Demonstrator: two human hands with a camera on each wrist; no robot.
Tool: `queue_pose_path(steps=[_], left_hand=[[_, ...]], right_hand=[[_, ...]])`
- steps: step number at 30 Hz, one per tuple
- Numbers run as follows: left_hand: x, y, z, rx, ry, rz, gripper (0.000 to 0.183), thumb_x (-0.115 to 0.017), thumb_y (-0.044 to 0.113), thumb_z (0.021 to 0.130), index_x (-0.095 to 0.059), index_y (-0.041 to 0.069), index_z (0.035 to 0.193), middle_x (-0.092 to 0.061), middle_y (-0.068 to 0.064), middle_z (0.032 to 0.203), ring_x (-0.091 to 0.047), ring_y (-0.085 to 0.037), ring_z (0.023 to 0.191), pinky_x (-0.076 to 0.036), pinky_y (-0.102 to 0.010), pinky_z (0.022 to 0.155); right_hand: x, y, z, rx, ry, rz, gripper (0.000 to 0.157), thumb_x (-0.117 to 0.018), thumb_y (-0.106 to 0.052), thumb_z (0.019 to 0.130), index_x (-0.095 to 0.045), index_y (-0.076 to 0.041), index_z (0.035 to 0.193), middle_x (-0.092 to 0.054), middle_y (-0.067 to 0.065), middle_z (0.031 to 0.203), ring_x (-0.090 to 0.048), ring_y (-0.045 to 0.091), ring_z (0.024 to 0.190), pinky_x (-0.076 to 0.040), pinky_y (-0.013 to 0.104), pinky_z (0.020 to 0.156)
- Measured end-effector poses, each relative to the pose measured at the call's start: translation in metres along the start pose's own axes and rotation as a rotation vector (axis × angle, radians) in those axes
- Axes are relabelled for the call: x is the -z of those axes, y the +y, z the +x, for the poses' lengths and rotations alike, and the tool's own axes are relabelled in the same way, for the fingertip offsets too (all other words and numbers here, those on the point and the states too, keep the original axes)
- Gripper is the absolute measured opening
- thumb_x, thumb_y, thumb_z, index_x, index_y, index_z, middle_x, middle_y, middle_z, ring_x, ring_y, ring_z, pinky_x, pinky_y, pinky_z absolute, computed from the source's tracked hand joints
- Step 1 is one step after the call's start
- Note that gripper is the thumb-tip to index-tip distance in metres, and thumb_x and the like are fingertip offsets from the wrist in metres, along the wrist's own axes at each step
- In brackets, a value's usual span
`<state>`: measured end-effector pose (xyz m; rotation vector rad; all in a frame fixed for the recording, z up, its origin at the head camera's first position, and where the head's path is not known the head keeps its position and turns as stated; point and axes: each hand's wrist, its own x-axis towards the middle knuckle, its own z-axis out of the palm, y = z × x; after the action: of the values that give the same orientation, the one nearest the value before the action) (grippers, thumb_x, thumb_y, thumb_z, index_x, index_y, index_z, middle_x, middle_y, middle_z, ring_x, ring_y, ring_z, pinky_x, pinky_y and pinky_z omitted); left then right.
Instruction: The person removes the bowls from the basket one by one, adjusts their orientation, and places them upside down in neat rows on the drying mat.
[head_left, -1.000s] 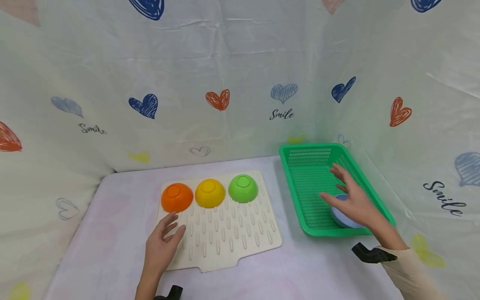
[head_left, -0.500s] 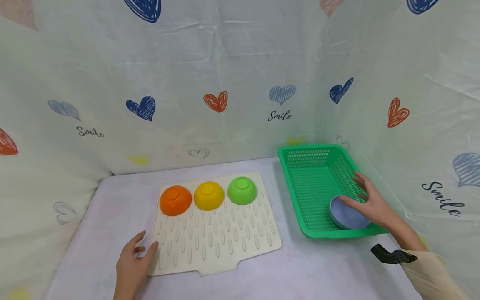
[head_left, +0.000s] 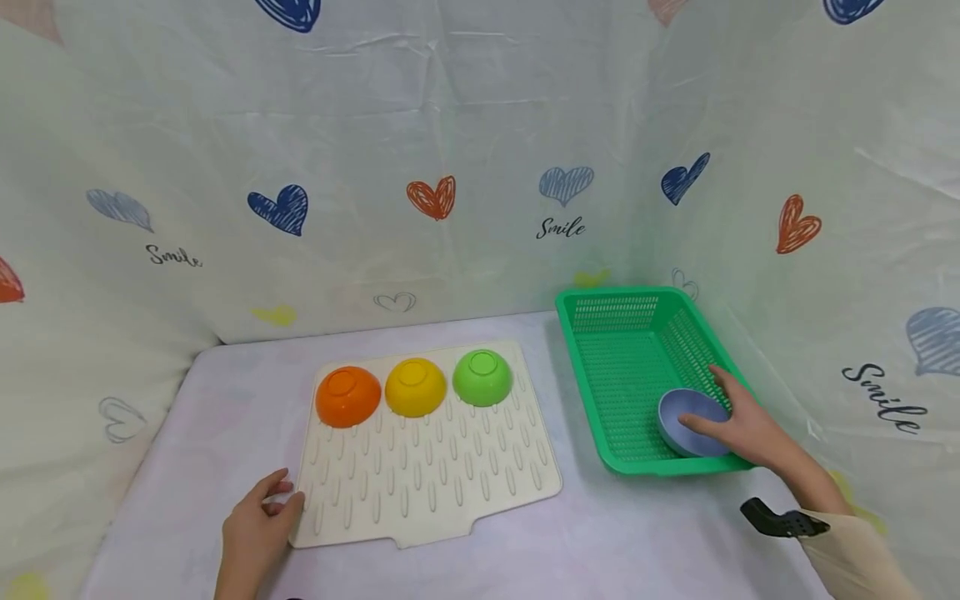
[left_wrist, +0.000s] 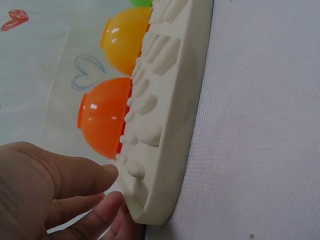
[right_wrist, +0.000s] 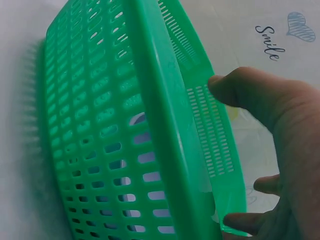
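A cream draining board (head_left: 442, 467) with raised ridges lies on the table. Upside down along its far edge stand three bowls: an orange bowl (head_left: 348, 397), a yellow bowl (head_left: 416, 387) and a light green bowl (head_left: 482, 377). My left hand (head_left: 255, 525) is at the board's left edge, thumb and fingertips right beside the corner in the left wrist view. A purple bowl (head_left: 678, 408) sits mouth up in the green basket (head_left: 588, 408). Over that bowl is my right hand (head_left: 742, 429), thumb extended across its mouth and fingers spread toward the basket's right side.
A pale cloth covers the table (head_left: 622, 533). Behind and on both sides hangs a white sheet (head_left: 487, 125) printed with hearts and words, close to the basket's right rim. A black wrist strap (head_left: 783, 521) sits at the right sleeve.
The left hand has moved left and down, from over the board near the orange bowl to the board's left edge. The right hand has shifted right and lower over the purple bowl.
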<state>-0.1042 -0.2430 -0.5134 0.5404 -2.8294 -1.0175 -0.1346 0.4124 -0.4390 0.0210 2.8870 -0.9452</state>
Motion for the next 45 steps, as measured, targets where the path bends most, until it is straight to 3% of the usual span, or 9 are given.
queue_pose_path(steps=[7,11,14,19,25,34,38,45], left_hand=[[0.005,0.001,0.003,-0.004,-0.055,0.024,0.042,-0.07,0.003,0.089,-0.064,-0.009,0.129,-0.072,-0.024,0.11,-0.07,-0.028,0.084,-0.047,-0.018,0.057],[0.006,0.002,0.006,-0.013,-0.091,0.042,0.039,-0.07,0.003,0.09,-0.066,-0.01,0.126,-0.073,-0.023,0.107,-0.07,-0.026,0.083,-0.048,-0.019,0.058],[0.006,0.002,0.006,-0.004,-0.097,0.055,0.039,-0.071,0.004,0.09,-0.066,-0.01,0.126,-0.074,-0.021,0.106,-0.068,-0.024,0.082,-0.047,-0.021,0.059],[0.004,0.002,0.004,0.007,-0.095,0.047,0.039,-0.071,0.005,0.09,-0.067,-0.009,0.126,-0.073,-0.021,0.106,-0.068,-0.025,0.084,-0.048,-0.023,0.062],[0.003,0.002,0.003,0.028,-0.09,0.051,0.039,-0.07,0.005,0.09,-0.067,-0.008,0.127,-0.073,-0.021,0.106,-0.068,-0.027,0.086,-0.048,-0.023,0.062],[0.003,0.001,0.004,0.024,-0.071,0.041,0.039,-0.071,0.003,0.089,-0.067,-0.008,0.126,-0.073,-0.02,0.106,-0.068,-0.027,0.086,-0.05,-0.023,0.061],[0.005,-0.002,0.005,0.012,-0.064,0.055,0.037,-0.072,0.003,0.088,-0.069,-0.009,0.123,-0.074,-0.022,0.105,-0.07,-0.028,0.085,-0.052,-0.026,0.062],[0.004,0.002,0.007,0.054,-0.089,0.055,0.036,-0.071,0.004,0.09,-0.068,-0.009,0.123,-0.074,-0.022,0.104,-0.068,-0.026,0.085,-0.049,-0.025,0.063]], right_hand=[[-0.006,-0.002,0.006,-0.006,-0.028,-0.067,0.113,-0.075,-0.045,0.09,-0.007,0.015,0.157,-0.02,0.048,0.155,-0.03,0.067,0.136,-0.039,0.079,0.099],[-0.009,-0.006,0.009,-0.008,-0.035,-0.132,0.115,-0.08,-0.045,0.084,-0.015,0.019,0.154,-0.033,0.05,0.147,-0.046,0.064,0.124,-0.052,0.069,0.087],[-0.011,-0.008,0.011,0.002,-0.028,-0.198,0.114,-0.084,-0.045,0.078,-0.024,0.02,0.15,-0.045,0.049,0.136,-0.055,0.061,0.111,-0.055,0.062,0.077],[-0.016,-0.009,0.014,0.035,0.004,-0.286,0.111,-0.088,-0.045,0.073,-0.034,0.019,0.146,-0.051,0.048,0.129,-0.054,0.064,0.109,-0.052,0.067,0.079],[-0.024,-0.012,0.017,0.088,-0.011,-0.205,0.107,-0.084,-0.045,0.078,-0.033,0.016,0.15,-0.043,0.047,0.142,-0.047,0.065,0.123,-0.049,0.071,0.088],[-0.025,-0.02,0.014,-0.069,-0.211,-0.223,0.131,-0.086,-0.051,0.076,-0.008,0.027,0.148,-0.024,0.057,0.139,-0.037,0.072,0.125,-0.048,0.076,0.089],[-0.03,-0.02,0.018,-0.073,-0.178,-0.219,0.132,-0.086,-0.052,0.075,-0.01,0.03,0.145,-0.031,0.055,0.135,-0.046,0.066,0.119,-0.052,0.07,0.088],[-0.033,-0.019,0.017,-0.07,-0.085,-0.18,0.125,-0.089,-0.05,0.072,-0.021,0.028,0.142,-0.046,0.046,0.12,-0.058,0.053,0.102,-0.058,0.057,0.074]])
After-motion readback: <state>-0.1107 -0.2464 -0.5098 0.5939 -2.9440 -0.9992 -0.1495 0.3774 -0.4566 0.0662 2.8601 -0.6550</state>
